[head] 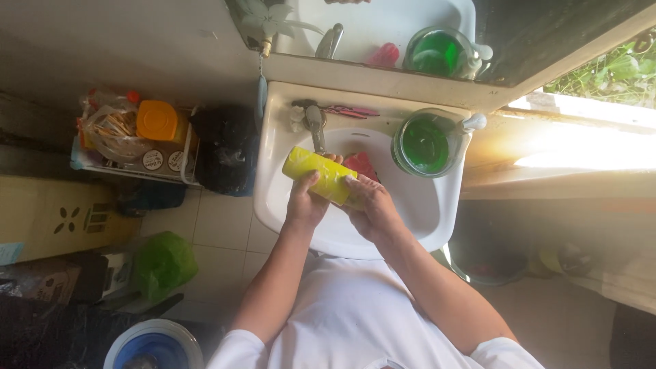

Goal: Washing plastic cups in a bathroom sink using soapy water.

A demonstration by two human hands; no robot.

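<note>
Both of my hands hold a yellow cylindrical cup [318, 173] on its side over a white wash basin [424, 212]. My left hand [305, 202] grips its middle from below, thumb up across the cup. My right hand [371, 205] wraps the cup's right end, fingers over it. The metal tap [315, 126] stands just behind the cup. A red object [362, 164] lies in the basin behind my right hand.
A jar of green liquid [425, 145] sits on the basin's right rim. A mirror [383, 31] above reflects tap and jar. Left are a black bag [225, 157], a rack with an orange-lidded container [158, 120], a green bag [162, 263] and a blue bucket [154, 345].
</note>
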